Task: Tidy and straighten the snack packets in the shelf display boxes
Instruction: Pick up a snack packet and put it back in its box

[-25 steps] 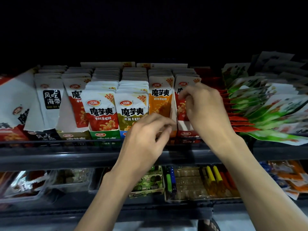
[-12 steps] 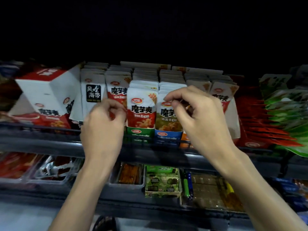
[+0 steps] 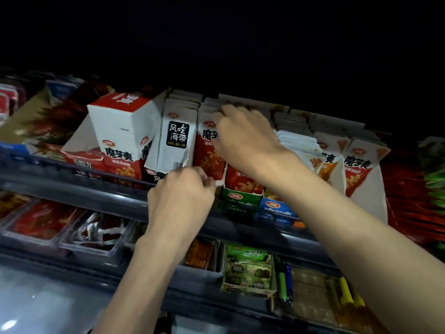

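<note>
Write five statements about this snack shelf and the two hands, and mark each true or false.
The right hand has its fingers curled over the tops of the red packets. True.
The left hand is down at the lower shelf. False: it is at the front edge of the upper shelf.
The black-label packet stands beside the red packets. True.
The white and red box stands straight. False: it is tilted.
The green box is right of the blue box. False: it is left of it.
</note>
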Demonstrator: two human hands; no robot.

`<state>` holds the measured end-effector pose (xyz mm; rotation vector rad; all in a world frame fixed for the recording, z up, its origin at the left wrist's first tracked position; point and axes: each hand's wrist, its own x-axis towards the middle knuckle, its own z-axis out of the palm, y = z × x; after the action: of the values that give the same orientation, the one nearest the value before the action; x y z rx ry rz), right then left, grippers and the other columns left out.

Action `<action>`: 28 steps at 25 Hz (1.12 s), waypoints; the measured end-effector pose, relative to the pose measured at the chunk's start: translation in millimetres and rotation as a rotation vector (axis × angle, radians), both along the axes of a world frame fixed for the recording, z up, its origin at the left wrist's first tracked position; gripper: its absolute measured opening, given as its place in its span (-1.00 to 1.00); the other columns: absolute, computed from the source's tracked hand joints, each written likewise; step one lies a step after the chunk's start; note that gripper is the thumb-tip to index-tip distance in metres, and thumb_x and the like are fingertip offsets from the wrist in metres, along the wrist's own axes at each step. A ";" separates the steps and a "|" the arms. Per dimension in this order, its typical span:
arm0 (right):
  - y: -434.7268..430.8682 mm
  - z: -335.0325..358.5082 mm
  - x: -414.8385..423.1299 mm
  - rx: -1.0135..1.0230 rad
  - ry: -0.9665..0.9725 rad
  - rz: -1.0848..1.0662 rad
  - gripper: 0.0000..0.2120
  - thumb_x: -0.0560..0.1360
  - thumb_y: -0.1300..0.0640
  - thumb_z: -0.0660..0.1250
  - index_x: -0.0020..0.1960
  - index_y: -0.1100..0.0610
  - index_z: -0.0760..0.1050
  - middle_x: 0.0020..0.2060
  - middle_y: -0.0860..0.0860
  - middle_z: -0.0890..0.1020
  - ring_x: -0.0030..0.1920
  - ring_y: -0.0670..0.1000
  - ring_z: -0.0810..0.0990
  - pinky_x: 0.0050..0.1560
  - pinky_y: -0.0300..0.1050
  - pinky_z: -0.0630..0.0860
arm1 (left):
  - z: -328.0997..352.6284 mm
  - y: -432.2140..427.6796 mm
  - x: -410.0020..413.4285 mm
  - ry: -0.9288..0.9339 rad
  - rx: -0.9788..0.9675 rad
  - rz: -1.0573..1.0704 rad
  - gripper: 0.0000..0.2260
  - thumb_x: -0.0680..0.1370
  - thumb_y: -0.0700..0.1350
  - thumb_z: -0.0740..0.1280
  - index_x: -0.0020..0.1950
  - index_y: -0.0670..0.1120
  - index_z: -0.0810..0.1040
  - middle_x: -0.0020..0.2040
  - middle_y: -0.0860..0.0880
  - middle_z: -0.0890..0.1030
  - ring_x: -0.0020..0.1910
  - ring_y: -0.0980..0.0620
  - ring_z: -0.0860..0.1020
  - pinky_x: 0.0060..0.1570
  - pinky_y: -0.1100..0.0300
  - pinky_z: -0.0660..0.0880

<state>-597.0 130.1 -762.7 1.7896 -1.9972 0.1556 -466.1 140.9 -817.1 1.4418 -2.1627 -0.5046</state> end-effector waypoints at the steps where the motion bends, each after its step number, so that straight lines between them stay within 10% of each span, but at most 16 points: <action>1: -5.7 1.7 0.3 0.014 0.001 -0.024 -0.63 0.60 0.13 0.20 0.39 0.12 0.42 0.30 0.08 0.48 0.32 0.14 0.45 0.23 0.02 0.36 | 0.2 -0.8 0.3 0.001 0.003 -0.004 -0.76 0.60 0.09 0.20 0.11 0.06 0.61 0.01 -0.03 0.65 -0.10 -0.08 0.51 -0.15 0.13 0.31; 20: -14.3 -11.5 -5.4 -0.336 -0.011 0.032 -0.85 0.57 0.25 0.26 0.09 0.12 0.55 -0.13 0.07 0.66 -0.12 0.16 0.66 -0.23 -0.03 0.44 | -2.5 -5.2 -2.1 0.093 -0.042 0.019 -0.81 0.60 0.07 0.23 0.14 0.06 0.54 0.07 0.03 0.63 -0.07 -0.03 0.53 -0.14 0.12 0.41; 28: 34.7 44.6 -3.3 -0.867 -0.552 0.432 -0.83 0.64 0.22 0.20 0.05 0.32 0.49 -0.15 -0.07 0.48 -0.15 -0.19 0.45 -0.12 -0.36 0.37 | 7.6 2.6 -6.7 0.849 -0.324 -0.031 -0.60 0.61 0.02 0.30 0.40 -0.08 0.35 0.21 0.00 0.48 0.14 0.03 0.52 0.07 -0.01 0.53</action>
<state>-600.3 164.8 -718.2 1.6054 -1.4035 1.5244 -472.8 143.4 -809.4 0.7998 -1.4881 -0.6026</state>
